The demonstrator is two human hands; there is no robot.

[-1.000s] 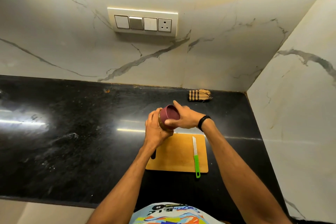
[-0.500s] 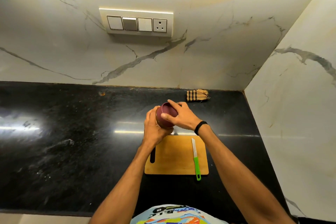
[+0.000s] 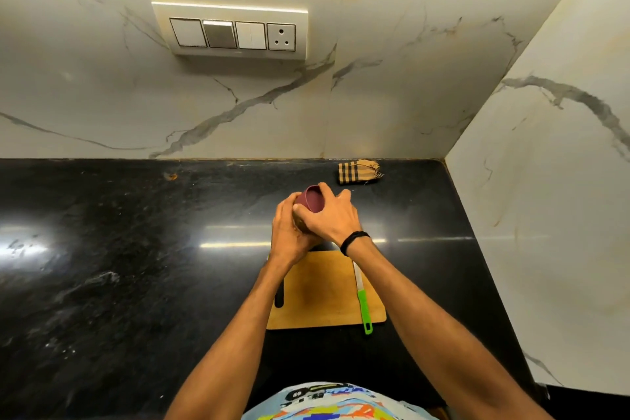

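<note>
Head: jar (image 3: 313,198), perhaps, over black countertop (image 3: 136,249)

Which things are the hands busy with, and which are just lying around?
In use: left hand and right hand, both gripping the maroon-lidded jar.
Lying about: wooden cutting board, green-handled knife resting on it, checked cloth by the wall.

wooden cutting board (image 3: 327,293) with green-handled knife (image 3: 363,300) along its right edge, checked cloth (image 3: 359,172) near the wall (image 3: 392,106)
</note>
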